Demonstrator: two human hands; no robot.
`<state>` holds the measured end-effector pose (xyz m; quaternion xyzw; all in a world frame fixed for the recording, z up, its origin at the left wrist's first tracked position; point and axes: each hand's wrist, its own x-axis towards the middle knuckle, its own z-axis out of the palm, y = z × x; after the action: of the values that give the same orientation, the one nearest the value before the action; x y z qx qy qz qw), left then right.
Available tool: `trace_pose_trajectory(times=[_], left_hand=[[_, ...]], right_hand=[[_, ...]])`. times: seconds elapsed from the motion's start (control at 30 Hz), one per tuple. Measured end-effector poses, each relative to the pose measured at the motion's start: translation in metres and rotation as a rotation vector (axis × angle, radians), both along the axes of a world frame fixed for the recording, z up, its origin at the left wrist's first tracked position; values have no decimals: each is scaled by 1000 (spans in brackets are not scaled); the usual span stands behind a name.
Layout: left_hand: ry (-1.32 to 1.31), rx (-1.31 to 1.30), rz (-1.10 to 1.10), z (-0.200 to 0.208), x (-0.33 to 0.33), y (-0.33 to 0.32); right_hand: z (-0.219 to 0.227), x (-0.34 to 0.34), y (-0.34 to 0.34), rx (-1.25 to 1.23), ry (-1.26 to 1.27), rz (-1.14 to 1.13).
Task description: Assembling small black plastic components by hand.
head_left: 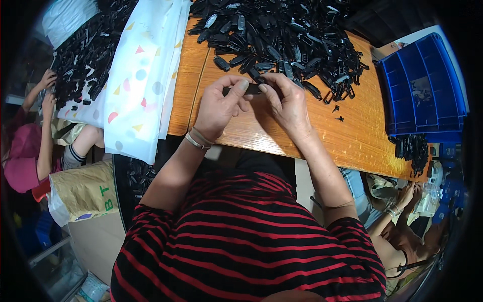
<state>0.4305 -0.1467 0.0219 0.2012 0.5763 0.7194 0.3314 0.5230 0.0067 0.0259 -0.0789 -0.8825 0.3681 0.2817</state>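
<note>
Both of my hands meet over the near part of the wooden table point(236, 123), pinching one small black plastic piece point(253, 89) between thumbs and fingers. My left hand point(220, 103) grips its left end, and my right hand point(288, 103) holds the right end. The piece is long and narrow; the fingers cover much of it, so its exact kind cannot be made out. Just beyond my fingertips spreads a large pile of black plastic parts point(282, 35), many of them elongated and some glossy. Two tiny black bits point(338, 119) lie to the right of my right hand.
A patterned white plastic sheet point(138, 75) covers the table's left side, with more black parts point(85, 65) beyond. At right stands a blue plastic crate point(422, 88) beside a black heap point(415, 151). Co-workers sit at both sides; a brown sack point(83, 189) is at lower left.
</note>
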Motion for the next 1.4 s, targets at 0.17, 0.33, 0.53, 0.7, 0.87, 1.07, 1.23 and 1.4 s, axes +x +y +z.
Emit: trace_pose_trajectory(times=[0.17, 0.33, 0.53, 0.7, 0.87, 1.07, 1.23, 1.4], left_hand=[[-183, 234, 8, 3, 6, -4], [-32, 189, 7, 3, 5, -8], [7, 218, 112, 10, 8, -3], [-20, 214, 117, 10, 9, -3], [18, 214, 122, 11, 11, -6], [162, 164, 107, 10, 11, -9], [161, 174, 117, 5, 12, -11], [62, 189, 108, 3, 23, -8]], right_hand=[[4, 2, -9, -95, 25, 21], [12, 7, -16, -189, 25, 39], [13, 12, -24, -194, 11, 57], [23, 14, -26, -159, 79, 32], [26, 14, -30, -220, 80, 42], [24, 12, -31, -238, 84, 52], [18, 14, -30, -149, 76, 65], [15, 16, -33, -18, 133, 19]])
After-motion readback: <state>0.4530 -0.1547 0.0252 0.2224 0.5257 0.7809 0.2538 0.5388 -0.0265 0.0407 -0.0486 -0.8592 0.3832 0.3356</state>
